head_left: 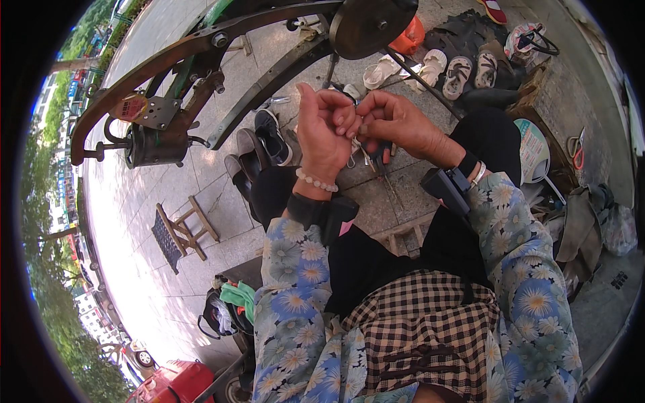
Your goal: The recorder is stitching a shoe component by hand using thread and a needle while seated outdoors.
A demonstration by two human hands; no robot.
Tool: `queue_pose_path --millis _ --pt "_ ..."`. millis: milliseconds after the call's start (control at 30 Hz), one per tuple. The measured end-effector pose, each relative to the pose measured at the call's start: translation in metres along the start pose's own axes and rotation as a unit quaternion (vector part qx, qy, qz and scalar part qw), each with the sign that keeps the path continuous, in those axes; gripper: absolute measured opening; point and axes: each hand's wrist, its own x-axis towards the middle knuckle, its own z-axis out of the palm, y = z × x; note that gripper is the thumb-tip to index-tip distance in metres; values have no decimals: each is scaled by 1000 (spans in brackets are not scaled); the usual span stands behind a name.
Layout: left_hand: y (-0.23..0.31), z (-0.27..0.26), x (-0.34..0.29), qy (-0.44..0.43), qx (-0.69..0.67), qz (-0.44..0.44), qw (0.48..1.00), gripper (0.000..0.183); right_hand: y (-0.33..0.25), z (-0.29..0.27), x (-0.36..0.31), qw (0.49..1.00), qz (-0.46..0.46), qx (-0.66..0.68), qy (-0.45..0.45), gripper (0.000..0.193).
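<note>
Both of my hands are raised over my lap, with their fingertips meeting. My left hand [324, 131] has its palm turned toward me, thumb up and fingers curled in. Thumb and forefinger of my right hand [402, 125] are pinched against the left fingertips. Whatever lies between them is too small to make out. Some hand tools [383, 156] lie on the paving below, partly hidden by my hands. Left of them stand a dark sneaker [272, 138] and a pair of dark slip-on shoes [250, 156].
A metal cranked machine [156, 144] with a round wheel [373, 28] arches over the far left. Sandals [459, 75] and an orange bag [408, 39] lie at the far right. Scissors [576, 149] and a hand fan [531, 153] are on my right, a folding stool [187, 232] on my left.
</note>
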Motion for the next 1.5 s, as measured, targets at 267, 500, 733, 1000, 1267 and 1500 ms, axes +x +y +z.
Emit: queue_pose_path --millis 267,500,733,1000,1267,1500 --pt "0 0 0 4 4 3 1000 58 3 -1 1 1000 -4 -5 -7 26" --pt "-2 1 1 12 20 8 1000 58 4 -2 2 1000 -5 -15 -9 26" --pt "0 1 -1 16 41 11 999 58 -2 1 0 1000 9 -11 3 23" --pt "0 0 0 6 15 6 1000 58 0 0 1 1000 -3 -2 -6 25" --pt "1 -5 2 -4 -28 -11 1000 57 0 0 0 1000 -3 -3 -9 25" --pt "1 -6 4 -15 -63 -23 998 58 0 -2 0 1000 -7 -8 -14 26"
